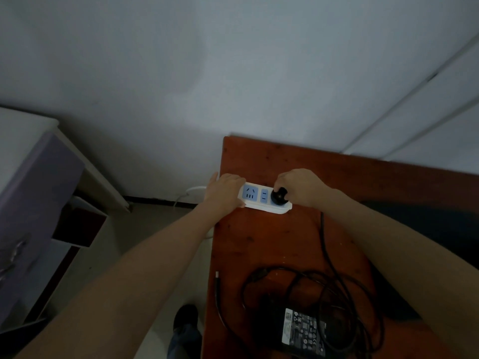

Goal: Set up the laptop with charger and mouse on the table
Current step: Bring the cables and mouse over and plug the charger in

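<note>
A white power strip (pixel 261 200) with blue sockets lies near the far left corner of the reddish wooden table (pixel 259 242). My left hand (pixel 224 190) grips its left end. My right hand (pixel 298 183) pinches the black charger plug (pixel 279 196), which sits in the strip's right socket. From the plug a black cable (pixel 325 244) runs toward me to the black charger brick (pixel 302 332) with a label, lying in coils at the near edge. The cable's laptop connector (pixel 217 277) hangs over the table's left edge. A dark shape, possibly the laptop (pixel 425 224), lies under my right forearm.
A white wall stands behind the table. On the left is a white and purple cabinet (pixel 33 198) with a dark open shelf. The strip's white cord (pixel 191 190) drops to the floor. My dark shoe (pixel 185 317) shows beside the table's left edge.
</note>
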{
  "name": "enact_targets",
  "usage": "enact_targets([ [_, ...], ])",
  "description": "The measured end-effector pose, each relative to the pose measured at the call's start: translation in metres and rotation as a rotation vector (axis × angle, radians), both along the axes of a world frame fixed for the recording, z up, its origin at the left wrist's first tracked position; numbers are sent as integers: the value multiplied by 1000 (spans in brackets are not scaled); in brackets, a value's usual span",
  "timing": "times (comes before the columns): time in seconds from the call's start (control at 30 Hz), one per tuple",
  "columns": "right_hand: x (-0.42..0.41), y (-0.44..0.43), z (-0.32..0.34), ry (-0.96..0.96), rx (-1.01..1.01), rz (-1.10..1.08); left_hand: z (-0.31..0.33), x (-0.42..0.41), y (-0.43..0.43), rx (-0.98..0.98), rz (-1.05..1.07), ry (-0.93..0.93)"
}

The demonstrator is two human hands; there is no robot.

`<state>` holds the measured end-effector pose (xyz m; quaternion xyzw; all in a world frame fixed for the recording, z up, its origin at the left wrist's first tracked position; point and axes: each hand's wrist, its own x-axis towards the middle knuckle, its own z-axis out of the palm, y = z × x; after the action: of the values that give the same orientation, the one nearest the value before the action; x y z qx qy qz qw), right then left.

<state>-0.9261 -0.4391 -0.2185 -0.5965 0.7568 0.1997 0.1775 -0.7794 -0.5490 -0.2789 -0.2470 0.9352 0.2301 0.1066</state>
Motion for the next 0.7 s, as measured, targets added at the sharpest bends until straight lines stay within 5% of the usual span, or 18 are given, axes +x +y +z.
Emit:
enact_targets([
  [0.23, 21, 0, 2, 118, 60, 169, 1, -1, 0, -24, -1, -3],
  [0.7, 32, 6, 5, 200, -17, 85, -1, 17, 15, -179, -18, 12],
])
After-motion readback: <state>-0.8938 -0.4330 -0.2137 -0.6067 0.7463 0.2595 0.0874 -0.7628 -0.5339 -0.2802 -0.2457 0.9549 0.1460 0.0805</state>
